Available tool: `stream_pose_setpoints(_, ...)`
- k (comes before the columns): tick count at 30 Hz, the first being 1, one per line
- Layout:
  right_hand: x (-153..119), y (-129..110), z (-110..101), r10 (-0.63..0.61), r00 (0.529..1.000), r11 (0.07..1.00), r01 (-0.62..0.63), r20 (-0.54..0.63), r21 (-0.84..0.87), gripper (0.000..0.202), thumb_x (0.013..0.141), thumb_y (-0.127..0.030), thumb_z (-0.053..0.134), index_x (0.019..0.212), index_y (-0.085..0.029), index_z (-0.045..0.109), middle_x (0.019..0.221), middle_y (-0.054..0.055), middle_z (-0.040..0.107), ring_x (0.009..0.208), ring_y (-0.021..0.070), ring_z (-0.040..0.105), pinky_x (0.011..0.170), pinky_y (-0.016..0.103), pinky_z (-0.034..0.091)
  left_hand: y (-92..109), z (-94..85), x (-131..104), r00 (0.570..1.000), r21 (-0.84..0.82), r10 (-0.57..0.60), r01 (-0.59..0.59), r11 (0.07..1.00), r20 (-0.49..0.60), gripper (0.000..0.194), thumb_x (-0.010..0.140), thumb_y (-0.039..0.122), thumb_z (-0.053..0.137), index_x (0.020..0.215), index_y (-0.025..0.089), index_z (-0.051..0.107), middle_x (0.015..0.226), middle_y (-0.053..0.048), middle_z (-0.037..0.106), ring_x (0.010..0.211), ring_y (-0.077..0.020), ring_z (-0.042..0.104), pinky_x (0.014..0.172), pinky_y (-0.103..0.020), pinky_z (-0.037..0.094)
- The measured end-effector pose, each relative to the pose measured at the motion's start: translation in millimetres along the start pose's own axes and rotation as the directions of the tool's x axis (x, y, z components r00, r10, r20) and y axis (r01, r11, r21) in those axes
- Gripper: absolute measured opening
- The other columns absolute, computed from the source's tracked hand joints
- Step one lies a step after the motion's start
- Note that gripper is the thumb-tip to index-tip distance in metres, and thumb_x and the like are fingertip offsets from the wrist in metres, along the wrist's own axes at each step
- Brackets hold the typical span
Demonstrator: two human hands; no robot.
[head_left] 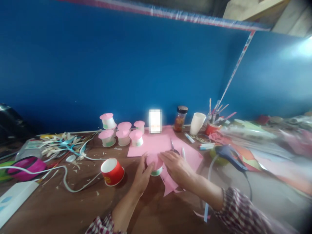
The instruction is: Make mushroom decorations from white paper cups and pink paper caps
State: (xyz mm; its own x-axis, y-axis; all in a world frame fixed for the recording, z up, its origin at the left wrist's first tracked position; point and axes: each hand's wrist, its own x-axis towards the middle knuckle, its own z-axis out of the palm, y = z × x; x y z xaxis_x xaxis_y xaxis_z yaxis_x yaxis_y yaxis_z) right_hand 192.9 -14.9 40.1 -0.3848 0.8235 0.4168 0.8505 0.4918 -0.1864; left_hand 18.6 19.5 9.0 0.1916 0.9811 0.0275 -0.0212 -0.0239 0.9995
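Observation:
A small white-and-green paper cup point(156, 171) stands on the table under a round pink paper disc point(154, 159). My left hand point(142, 174) is closed on the left side of the disc and cup, its thumb over the disc. From the right, my right hand point(175, 165) pinches the disc's edge, with its fingertips partly hidden. Pink paper scraps point(169, 185) lie below my right hand. Behind both hands is a large pink paper sheet point(156, 144), with scissors point(173, 148) on it.
Several pink-topped cups point(123, 138) are grouped back left, one stacked higher. A red paper cup point(112, 174) sits left of my hands. At the right are a dark-lidded jar point(180, 118), a white cup point(197, 123) and a glue gun point(230, 156). A white cable point(70, 188) crosses the left side.

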Motion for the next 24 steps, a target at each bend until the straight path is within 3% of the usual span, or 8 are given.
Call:
stream_pose_setpoints(5, 0.0, 2.4, 3.2, -0.03, 1.0, 1.0, 0.03, -0.009, 0.006, 0.047, 0.086, -0.002, 0.038, 0.13, -0.013, 0.052, 0.125, 0.014, 0.061, 0.117, 0.0263, 0.054, 0.098, 0.045, 0.047, -0.5, 0.2, -0.3, 1.0, 0.001, 0.013, -0.013, 1.0, 0.001, 0.051, 0.08, 0.037, 0.057, 0.127, 0.02, 0.045, 0.141, -0.011, 0.046, 0.133, -0.0267, 0.039, 0.109, -0.04, 0.03)
stream_pose_setpoints(11, 0.7, 0.9, 0.9, -0.049, 0.998, 0.998, 0.05, -0.024, 0.024, 0.047, 0.085, -0.001, 0.038, 0.129, -0.01, 0.053, 0.123, 0.016, 0.062, 0.115, 0.0261, 0.055, 0.098, 0.044, 0.048, 0.3, 0.0, -0.1, 1.0, 0.003, 0.024, -0.024, 1.0, -0.01, 0.05, 0.079, 0.036, 0.059, 0.125, 0.02, 0.048, 0.132, -0.01, 0.054, 0.13, -0.027, 0.044, 0.107, -0.039, 0.033)
stream_pose_setpoints(17, 2.1, 0.2, -0.1, -0.031, 0.999, 0.997, 0.033, -0.023, 0.066, 0.05, 0.084, -0.002, 0.039, 0.13, -0.014, 0.053, 0.123, 0.016, 0.062, 0.115, 0.0255, 0.055, 0.098, 0.046, 0.047, -0.9, 0.4, 0.1, 0.999, -0.003, 0.037, -0.037, 0.999, -0.012, 0.05, 0.079, 0.037, 0.059, 0.125, 0.02, 0.049, 0.131, -0.009, 0.055, 0.129, -0.0259, 0.045, 0.106, -0.037, 0.034)
stream_pose_setpoints(20, 1.2, 1.2, 1.2, 0.055, 0.998, 0.99, -0.058, 0.025, 0.127, 0.055, 0.083, -0.004, 0.041, 0.136, -0.015, 0.046, 0.124, 0.014, 0.062, 0.115, 0.0264, 0.056, 0.097, 0.048, 0.046, 1.3, 0.2, -0.7, 1.0, -0.004, 0.013, -0.013, 1.0, -0.011, 0.053, 0.079, 0.039, 0.059, 0.127, 0.02, 0.048, 0.132, -0.01, 0.055, 0.128, -0.0262, 0.045, 0.106, -0.037, 0.034)
stream_pose_setpoints(24, -0.1, 2.8, 1.1, 0.218, 0.973, 0.946, -0.23, 0.077, 0.228, 0.063, 0.086, -0.01, 0.04, 0.147, -0.015, 0.024, 0.123, 0.013, 0.063, 0.113, 0.0261, 0.057, 0.095, 0.048, 0.046, 4.0, 0.0, -2.0, 1.0, -0.019, -0.004, 0.004, 1.0, -0.007, 0.053, 0.079, 0.037, 0.06, 0.127, 0.021, 0.048, 0.13, -0.01, 0.056, 0.129, -0.0278, 0.044, 0.106, -0.04, 0.033)
